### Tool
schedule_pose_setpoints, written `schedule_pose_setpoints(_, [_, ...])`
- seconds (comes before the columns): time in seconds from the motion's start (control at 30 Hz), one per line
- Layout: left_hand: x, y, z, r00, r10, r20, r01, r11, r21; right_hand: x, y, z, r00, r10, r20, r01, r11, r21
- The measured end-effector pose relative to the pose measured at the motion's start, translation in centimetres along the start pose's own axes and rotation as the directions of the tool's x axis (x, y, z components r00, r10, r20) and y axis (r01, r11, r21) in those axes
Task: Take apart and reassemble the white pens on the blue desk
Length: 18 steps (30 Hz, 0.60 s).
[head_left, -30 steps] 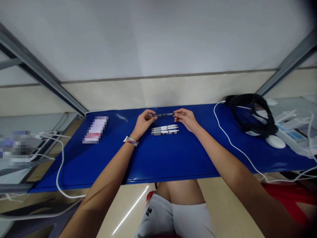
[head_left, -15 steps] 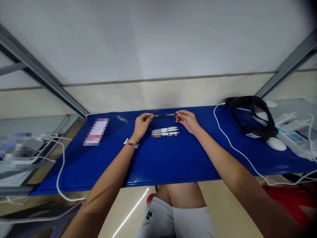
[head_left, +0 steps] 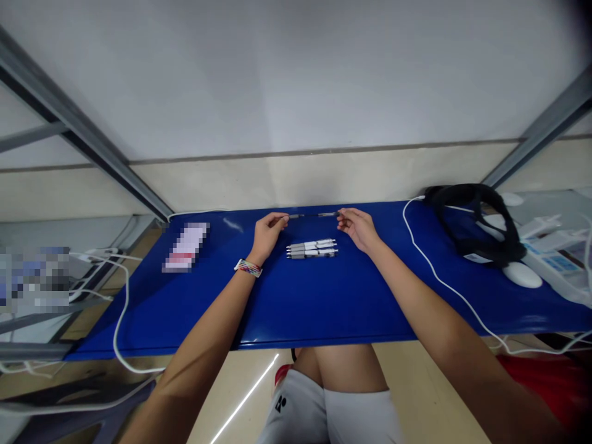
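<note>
A thin pen (head_left: 317, 215) is held level above the back part of the blue table (head_left: 324, 308), stretched between my two hands. My left hand (head_left: 269, 233) pinches its grey end. At its other end, the fingertips of my right hand (head_left: 358, 228) are closed on the pen. Just below, several white-and-grey pens (head_left: 312, 248) lie side by side on the table, their tips pointing left.
A blurred-out pink and white item (head_left: 186, 248) lies at the left. On the right are a black headset (head_left: 476, 225) and a white cable (head_left: 435, 271). Grey metal posts frame both sides, with a wall behind.
The gap between my hands has widened slightly, with my right hand a little farther right and the pen's middle looking thinner. The whole view has shifted slightly.
</note>
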<state>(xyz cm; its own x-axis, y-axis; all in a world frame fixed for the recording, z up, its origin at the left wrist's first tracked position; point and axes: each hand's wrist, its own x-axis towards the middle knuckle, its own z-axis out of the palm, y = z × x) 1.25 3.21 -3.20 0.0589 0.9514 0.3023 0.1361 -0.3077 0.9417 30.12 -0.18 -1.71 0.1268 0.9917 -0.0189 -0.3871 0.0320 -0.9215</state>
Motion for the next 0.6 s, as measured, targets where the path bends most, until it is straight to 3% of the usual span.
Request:
schedule_pose_setpoints(0.23, [0.04, -0.04, -0.01, 1.0, -0.002, 0.009, 0.002, 0.999, -0.044, 0.03, -0.03, -0.12, 1.0, 0.013, -0.019, -0.011, 0.996, 0.085])
schedule_pose_setpoints(0.6, [-0.09, 0.16, 0.06, 1.0, 0.002, 0.019, -0.002, 0.999, -0.035, 0.17, -0.02, -0.22, 0.999, 0.023, -0.031, -0.02, 0.997, 0.073])
